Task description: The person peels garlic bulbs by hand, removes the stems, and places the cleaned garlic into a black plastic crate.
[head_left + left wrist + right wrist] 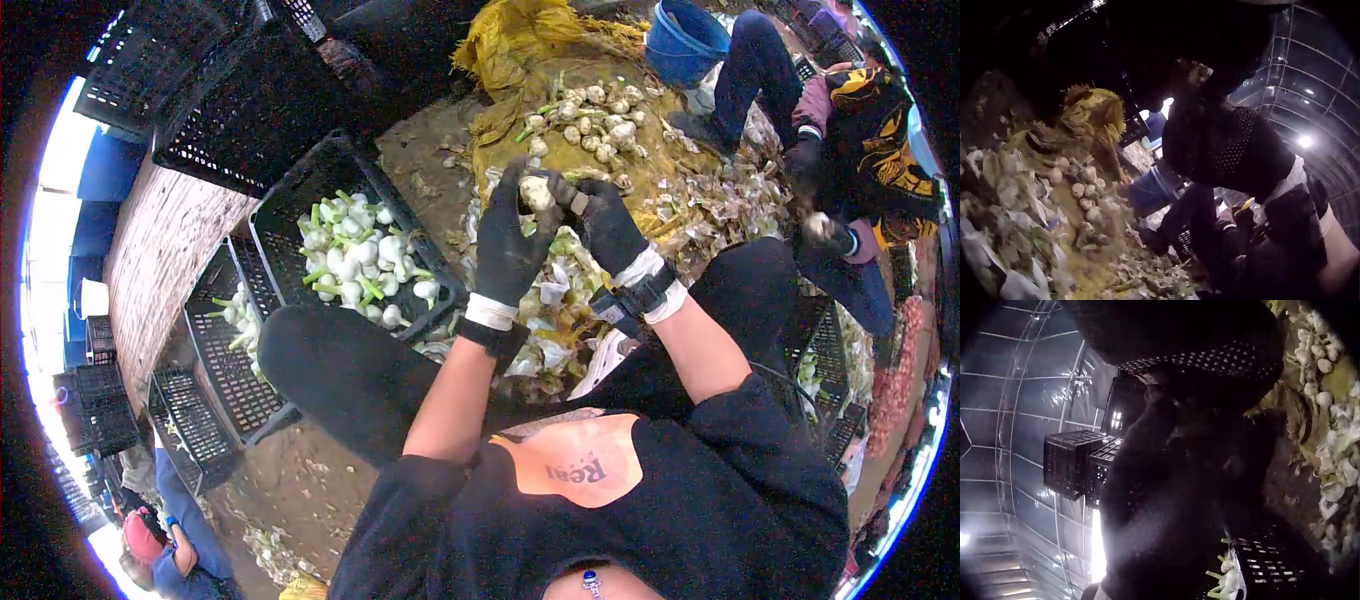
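In the head view both hands wear black gloves and meet on one pale garlic bulb (537,192), held up over my lap. My left hand (516,205) grips the bulb from the left, fingers curled round it. My right hand (575,198) curls against its right side, and a small pale piece shows at its fingers; what it is I cannot tell. In the left wrist view the bulb (1199,72) peeks out above the dark glove. The right wrist view is mostly filled by the glove.
A black crate (300,190) of trimmed white garlic (360,260) stands to my left, with more crates (225,360) beside it. Untrimmed garlic (595,120) lies on a yellow sack ahead, husks (545,300) litter the ground, and a blue bucket (690,40) stands by a seated person (850,130).
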The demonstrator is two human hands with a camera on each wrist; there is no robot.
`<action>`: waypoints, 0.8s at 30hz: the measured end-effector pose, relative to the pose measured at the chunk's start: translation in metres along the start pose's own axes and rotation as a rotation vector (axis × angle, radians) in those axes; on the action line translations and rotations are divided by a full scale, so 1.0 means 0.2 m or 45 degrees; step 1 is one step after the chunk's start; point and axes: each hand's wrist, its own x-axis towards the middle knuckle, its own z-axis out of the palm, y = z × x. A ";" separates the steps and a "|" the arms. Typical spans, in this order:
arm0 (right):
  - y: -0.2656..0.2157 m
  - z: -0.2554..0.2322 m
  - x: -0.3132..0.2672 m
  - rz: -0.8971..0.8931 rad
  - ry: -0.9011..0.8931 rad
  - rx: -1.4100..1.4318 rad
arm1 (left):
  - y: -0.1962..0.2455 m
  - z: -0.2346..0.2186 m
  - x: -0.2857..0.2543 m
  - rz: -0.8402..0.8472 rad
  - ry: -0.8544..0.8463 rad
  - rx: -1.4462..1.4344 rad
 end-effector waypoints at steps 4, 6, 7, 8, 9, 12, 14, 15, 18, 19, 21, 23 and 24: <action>-0.04 0.06 -0.03 -0.019 -0.037 0.195 | -0.02 0.05 0.00 -0.302 0.158 -0.644; 0.02 0.07 -0.02 -0.189 -0.052 0.065 | -0.08 0.07 -0.01 -0.599 0.234 -1.095; 0.09 0.05 0.01 -0.139 -0.064 0.001 | -0.03 0.03 0.00 -0.495 0.120 -0.627; 0.14 0.00 0.05 -0.138 -0.064 0.002 | 0.03 0.02 0.00 -0.387 0.214 -0.470; 0.15 -0.04 0.09 -0.600 0.028 -0.547 | 0.11 0.02 0.00 -0.291 0.318 -0.294; 0.16 -0.08 0.11 -0.985 0.172 -1.109 | 0.14 -0.02 0.03 -0.500 0.067 -0.698; 0.08 -0.05 0.06 -0.579 0.170 -0.903 | 0.02 -0.01 0.05 -0.883 -0.168 -1.441; 0.07 -0.04 0.02 -0.555 0.266 -0.980 | 0.05 0.00 0.06 -0.691 -0.064 -0.894; 0.13 -0.05 0.05 -1.142 0.449 -1.274 | 0.16 -0.05 0.05 -0.313 0.202 -0.371; 0.15 -0.07 0.05 -0.953 0.460 -1.282 | 0.13 -0.06 0.03 -0.368 0.087 -0.429; 0.19 -0.12 0.13 -0.954 0.533 -1.284 | 0.18 -0.09 0.05 -0.411 -0.117 -0.466; 0.22 -0.19 0.15 -0.681 0.534 -1.374 | 0.22 -0.09 0.02 -0.379 -0.117 -0.619; 0.25 -0.21 0.15 -0.682 0.534 -1.373 | 0.23 -0.10 0.01 -0.347 -0.119 -0.768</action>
